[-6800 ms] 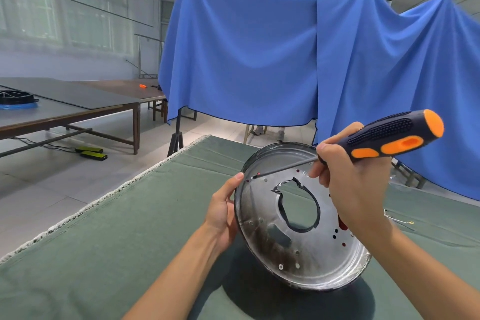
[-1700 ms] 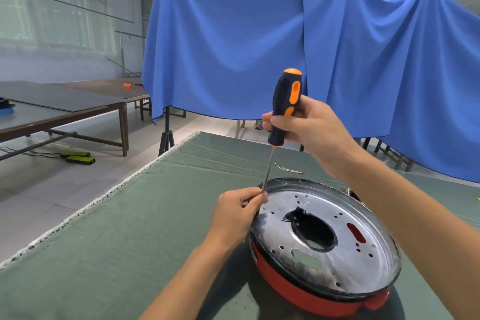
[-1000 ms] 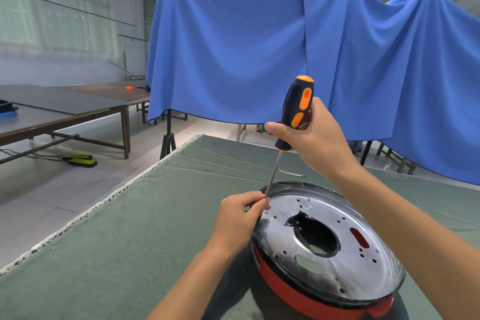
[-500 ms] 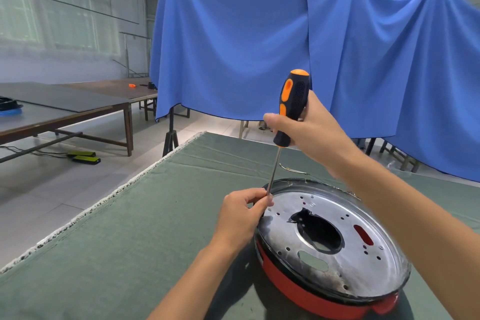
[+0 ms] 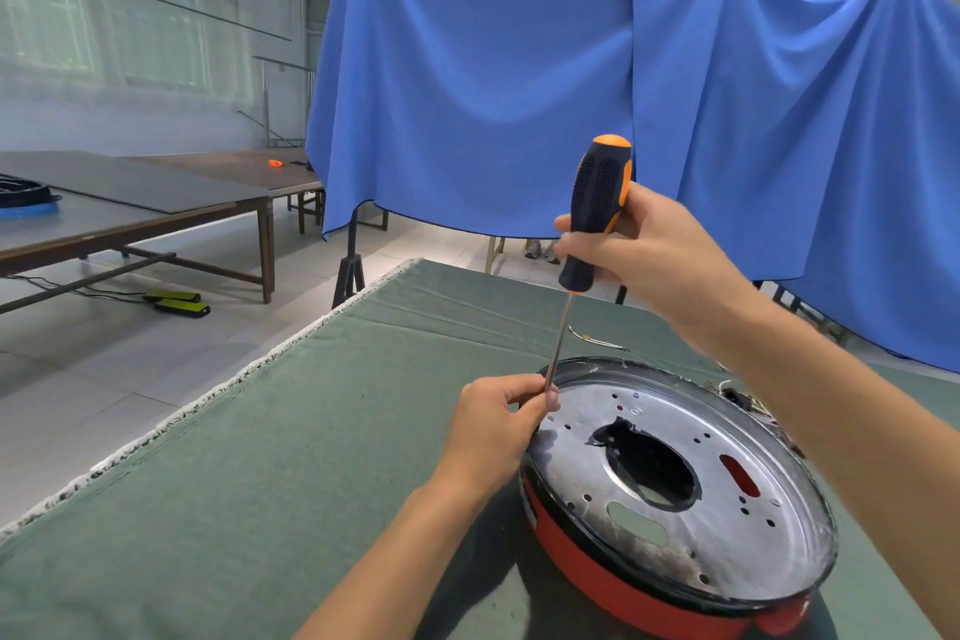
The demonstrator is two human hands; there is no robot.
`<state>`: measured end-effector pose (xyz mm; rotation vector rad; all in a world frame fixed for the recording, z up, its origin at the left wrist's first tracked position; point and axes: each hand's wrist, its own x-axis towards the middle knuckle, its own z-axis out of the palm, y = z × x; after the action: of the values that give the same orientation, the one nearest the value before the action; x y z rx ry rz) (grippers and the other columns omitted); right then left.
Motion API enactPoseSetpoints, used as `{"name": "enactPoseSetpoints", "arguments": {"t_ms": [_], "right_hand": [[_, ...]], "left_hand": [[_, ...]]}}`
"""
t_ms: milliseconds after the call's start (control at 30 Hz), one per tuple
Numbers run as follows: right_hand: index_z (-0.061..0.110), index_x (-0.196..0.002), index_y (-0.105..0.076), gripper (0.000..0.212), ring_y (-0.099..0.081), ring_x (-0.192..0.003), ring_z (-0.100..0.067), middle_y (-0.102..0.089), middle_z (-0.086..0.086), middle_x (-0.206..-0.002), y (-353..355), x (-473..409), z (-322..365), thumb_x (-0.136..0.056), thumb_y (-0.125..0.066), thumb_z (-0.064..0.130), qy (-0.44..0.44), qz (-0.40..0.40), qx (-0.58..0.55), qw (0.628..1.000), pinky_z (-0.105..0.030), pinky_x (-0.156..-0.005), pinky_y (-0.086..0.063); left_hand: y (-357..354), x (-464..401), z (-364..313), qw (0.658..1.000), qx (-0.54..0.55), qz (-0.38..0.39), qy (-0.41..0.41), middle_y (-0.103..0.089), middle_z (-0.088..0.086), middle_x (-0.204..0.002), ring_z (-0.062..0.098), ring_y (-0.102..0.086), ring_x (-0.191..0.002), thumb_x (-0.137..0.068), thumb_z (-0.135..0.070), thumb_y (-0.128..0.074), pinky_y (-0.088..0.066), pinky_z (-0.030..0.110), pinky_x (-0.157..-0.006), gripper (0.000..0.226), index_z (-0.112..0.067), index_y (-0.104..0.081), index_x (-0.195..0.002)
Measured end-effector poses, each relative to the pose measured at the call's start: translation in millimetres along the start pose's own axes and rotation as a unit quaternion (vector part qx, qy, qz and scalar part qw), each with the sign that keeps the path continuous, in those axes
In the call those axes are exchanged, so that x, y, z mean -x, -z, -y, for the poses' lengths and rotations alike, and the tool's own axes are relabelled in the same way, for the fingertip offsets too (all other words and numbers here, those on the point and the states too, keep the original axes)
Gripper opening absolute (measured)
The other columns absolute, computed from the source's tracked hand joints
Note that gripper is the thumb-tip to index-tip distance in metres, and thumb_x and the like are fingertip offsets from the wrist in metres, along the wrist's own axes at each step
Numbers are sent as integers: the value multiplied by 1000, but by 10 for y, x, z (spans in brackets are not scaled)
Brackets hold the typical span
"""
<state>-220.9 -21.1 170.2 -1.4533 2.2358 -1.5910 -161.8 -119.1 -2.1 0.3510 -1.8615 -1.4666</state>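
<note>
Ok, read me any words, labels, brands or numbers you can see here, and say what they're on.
None can be read: no lettering shows on the screwdriver, the plate, the red base or the blue cloth.

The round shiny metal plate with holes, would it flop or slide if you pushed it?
The round silver metal plate probably stays stiff: its flat face and raised rim show no sag. It likely won't roll, lying flat on the round red base. Sliding seems unlikely, since the base sits on the green cloth.
</note>
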Motion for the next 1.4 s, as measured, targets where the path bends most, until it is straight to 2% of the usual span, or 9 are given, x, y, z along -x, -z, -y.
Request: {"name": "enactPoseSetpoints", "arguments": {"t_ms": [267, 400, 533, 700, 800, 933, 1067, 1200, 1400], "right_hand": [[20, -86, -44, 46, -51, -64, -2, -55, 13, -70, -119, -28, -58, -71, -77, 48, 3, -166, 189, 968, -21, -54, -33], [23, -89, -50, 25, -62, -76, -1, -64, 9, -84, -106, -1, -63, -81, -73, 30, 19, -65, 58, 996, -15, -68, -49], [9, -96, -59, 12, -68, -90, -31, -68, -14, -98, 18, -14, -75, -86, -66, 6, 4, 9, -11, 1000, -46, -84, -57], [19, -92, -52, 35, -63, -78, -11, -58, 14, -77, -85, -43, -144, -76, -77, 37, -7, -138, 138, 981, -35, -75, -51], [18, -96, -54, 29, -60, -67, 5, -62, 13, -84, -124, -26, -121, -80, -75, 30, 12, -103, 88, 991, -21, -68, -47], [8, -89, -58, 10, -69, -82, -25, -66, -4, -79, -72, -3, -102, -87, -67, 9, 11, -13, -18, 1000, -37, -80, -57], [15, -85, -52, 30, -57, -63, 5, -55, 14, -65, -90, -33, -173, -80, -73, 36, -10, -135, 165, 977, -25, -56, -38], [17, -86, -45, 38, -59, -76, -21, -55, 9, -73, -235, 11, -176, -78, -73, 41, -8, -183, 150, 972, -32, -60, -40], [12, -92, -57, 15, -69, -84, -28, -70, -7, -90, -126, 36, -179, -88, -66, 23, 10, -36, 28, 999, -50, -80, -55]], "left_hand": [[-25, 3, 9, 1000, -8, -8, -6, -73, -8, -76, 17, -70, -82, -85, -15, -67, -57, 47, -75, 31, -42, -71, -69], [-16, 0, 9, 1000, 13, -10, 10, -73, 3, -78, 28, -70, -82, -86, -14, -67, -58, 49, -71, 28, -35, -72, -68], [-16, -16, 17, 1000, 9, -7, 17, -72, 5, -77, 27, -70, -77, -87, -13, -67, -59, 47, -66, 26, -32, -73, -69], [-17, -9, 13, 1000, -12, -12, 3, -74, -4, -76, 17, -70, -83, -85, -13, -68, -58, 45, -75, 28, -32, -71, -65], [-22, -2, 0, 1000, 18, -10, 23, -74, 0, -79, 22, -70, -84, -86, -10, -67, -60, 44, -71, 29, -34, -72, -70], [-11, -20, 30, 1000, 14, -9, 27, -74, -4, -81, 16, -70, -82, -85, -11, -69, -60, 41, -70, 20, -27, -75, -76], [-26, -21, 29, 1000, 2, -5, 23, -74, -6, -81, 14, -70, -84, -83, -11, -70, -58, 45, -76, 12, -20, -77, -81], [-24, -3, 18, 1000, -20, -15, 8, -74, -8, -78, 11, -69, -82, -84, -13, -69, -58, 43, -77, 11, -19, -76, -80], [-10, -20, 16, 1000, -11, -10, 16, -74, -3, -77, 20, -70, -83, -84, -11, -69, -58, 46, -72, 18, -25, -75, -74]]}}
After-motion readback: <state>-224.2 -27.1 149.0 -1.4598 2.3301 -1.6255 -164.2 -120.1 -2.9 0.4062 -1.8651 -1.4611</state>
